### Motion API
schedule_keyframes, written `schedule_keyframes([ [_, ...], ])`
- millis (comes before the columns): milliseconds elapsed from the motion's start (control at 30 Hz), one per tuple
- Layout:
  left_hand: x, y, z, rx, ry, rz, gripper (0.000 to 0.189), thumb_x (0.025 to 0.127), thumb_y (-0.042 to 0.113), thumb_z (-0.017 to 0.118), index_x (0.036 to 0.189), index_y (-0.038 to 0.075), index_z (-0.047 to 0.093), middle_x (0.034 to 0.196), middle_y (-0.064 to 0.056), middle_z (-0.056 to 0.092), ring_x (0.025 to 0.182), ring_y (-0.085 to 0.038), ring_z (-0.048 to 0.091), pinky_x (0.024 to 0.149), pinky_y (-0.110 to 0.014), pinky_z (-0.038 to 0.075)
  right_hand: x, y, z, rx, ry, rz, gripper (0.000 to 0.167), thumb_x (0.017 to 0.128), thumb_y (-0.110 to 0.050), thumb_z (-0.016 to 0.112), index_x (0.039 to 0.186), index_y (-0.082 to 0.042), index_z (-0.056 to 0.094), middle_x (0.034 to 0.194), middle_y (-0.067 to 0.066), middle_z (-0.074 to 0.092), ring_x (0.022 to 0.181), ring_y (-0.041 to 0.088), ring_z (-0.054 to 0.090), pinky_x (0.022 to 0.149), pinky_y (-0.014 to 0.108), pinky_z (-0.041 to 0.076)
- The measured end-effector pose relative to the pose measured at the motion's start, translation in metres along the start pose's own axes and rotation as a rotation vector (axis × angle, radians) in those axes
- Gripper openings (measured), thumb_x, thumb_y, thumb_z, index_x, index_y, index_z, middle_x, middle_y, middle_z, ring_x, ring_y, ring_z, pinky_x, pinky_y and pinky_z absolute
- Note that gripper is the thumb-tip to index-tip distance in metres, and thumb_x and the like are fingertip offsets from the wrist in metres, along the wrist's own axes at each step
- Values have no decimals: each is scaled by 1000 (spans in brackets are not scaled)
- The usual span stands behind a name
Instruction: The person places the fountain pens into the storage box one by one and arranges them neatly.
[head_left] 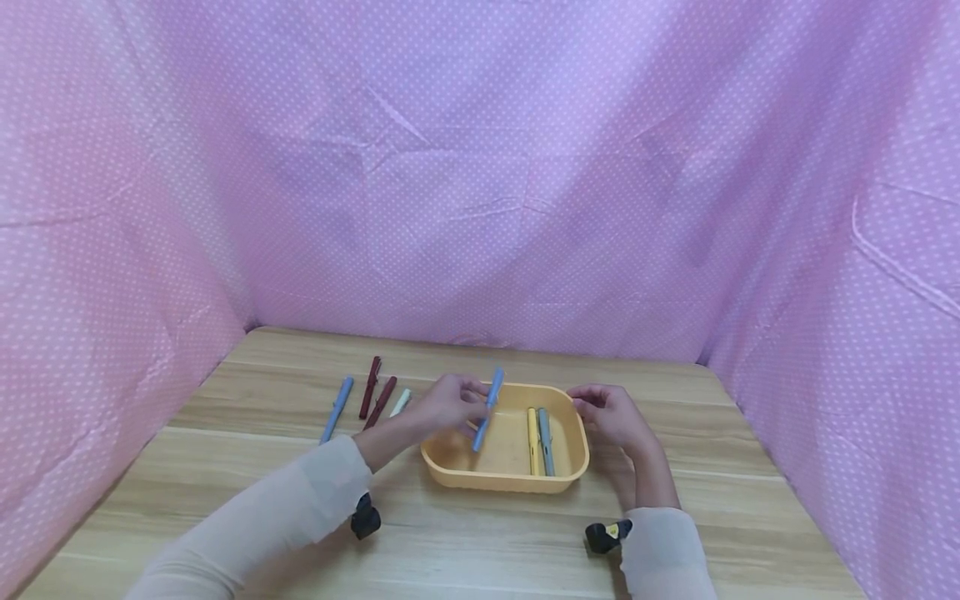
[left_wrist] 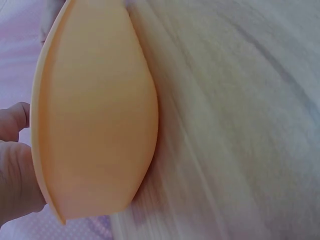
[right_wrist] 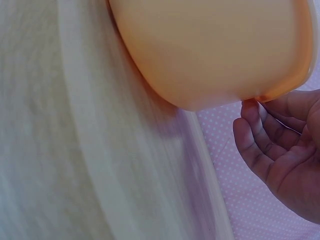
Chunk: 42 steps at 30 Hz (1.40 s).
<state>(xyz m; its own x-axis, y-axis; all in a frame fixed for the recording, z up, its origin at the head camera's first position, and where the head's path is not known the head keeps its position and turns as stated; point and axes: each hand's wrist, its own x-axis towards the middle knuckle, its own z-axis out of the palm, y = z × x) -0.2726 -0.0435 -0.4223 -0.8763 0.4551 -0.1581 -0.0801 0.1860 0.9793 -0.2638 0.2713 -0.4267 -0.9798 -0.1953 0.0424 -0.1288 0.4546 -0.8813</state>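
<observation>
A yellow plastic tray (head_left: 502, 482) with a raised rim stands on the wooden table. My left hand (head_left: 447, 404) pinches a blue pen (head_left: 492, 390) above the tray's left half, with the pen tilted. In the left wrist view the tray wall (left_wrist: 95, 110) hides that pen; only part of the hand (left_wrist: 19, 175) shows. At the tray's right end, my right hand (head_left: 613, 414) holds the rim by its far right corner. The right wrist view shows its curled fingers (right_wrist: 256, 117) against the rim. Inside the tray lie a yellow pen (head_left: 533, 442) and a grey-blue pen (head_left: 546, 442), side by side.
Left of the tray, on the table (head_left: 480, 550), lie another blue pen (head_left: 337, 410), two dark red pens, one farther back (head_left: 370, 387) and one nearer (head_left: 381, 402), and a pale green pen (head_left: 401, 402) partly behind the left arm. Pink dotted cloth (head_left: 480, 208) surrounds the table.
</observation>
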Motion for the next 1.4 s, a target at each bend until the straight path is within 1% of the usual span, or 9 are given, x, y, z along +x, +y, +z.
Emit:
schedule_keyframes([
  [200,0,0,10,7,3,-27,38,92,0,70,128,-5,59,114,-26,67,91,-32,72,74,-39,66,2,7,0,1,9,-7,24,102,-3,60,121,9,67,112,22,71,98,25,67,82,32,62],
  [333,1,1,15,23,34,-42,38,90,-2,71,126,-4,61,110,-24,69,83,-25,72,74,-36,66,1,6,0,-10,8,-16,24,102,-4,60,121,9,67,111,22,71,99,26,68,82,30,61],
  [433,2,1,17,18,53,-51,37,88,-3,72,124,-4,63,106,-22,70,80,-23,71,73,-36,66,1,5,0,-12,12,-27,23,102,-4,60,120,9,67,111,22,71,99,26,67,81,28,61],
  [567,3,-1,20,-3,49,-72,35,87,-4,73,121,-4,64,99,-17,71,79,-23,71,72,-37,66,1,4,1,-2,10,-26,23,102,-3,60,120,9,67,111,22,71,99,26,67,80,27,61],
  [700,3,-4,24,-26,30,-83,34,87,-5,72,121,-6,63,94,-16,70,76,-23,71,70,-39,66,0,4,2,1,9,-8,23,102,-3,60,120,9,67,110,21,71,97,25,67,79,28,61],
  [933,4,-9,31,-73,-8,-85,33,88,-7,69,121,-9,62,97,-23,70,75,-23,72,69,-40,66,0,3,1,2,12,12,24,102,-4,60,121,9,67,111,20,71,96,22,67,82,31,61],
  [1100,5,-11,36,-124,-28,-125,32,91,-7,67,122,-10,60,101,-29,69,81,-28,73,72,-42,66,0,3,2,6,12,22,23,102,-4,60,121,9,67,111,20,71,96,22,68,81,29,61],
  [1233,7,-13,41,-143,-15,-159,31,91,-8,67,121,-11,60,102,-28,70,84,-30,74,73,-41,66,0,3,2,5,12,23,24,102,-4,60,121,9,66,111,21,71,97,24,68,81,29,61],
  [1400,9,-16,47,-158,-12,-189,29,91,-8,67,120,-11,61,99,-26,70,80,-27,72,72,-39,66,0,3,2,-4,15,26,24,103,-4,59,121,9,66,111,20,71,97,24,68,80,28,61],
])
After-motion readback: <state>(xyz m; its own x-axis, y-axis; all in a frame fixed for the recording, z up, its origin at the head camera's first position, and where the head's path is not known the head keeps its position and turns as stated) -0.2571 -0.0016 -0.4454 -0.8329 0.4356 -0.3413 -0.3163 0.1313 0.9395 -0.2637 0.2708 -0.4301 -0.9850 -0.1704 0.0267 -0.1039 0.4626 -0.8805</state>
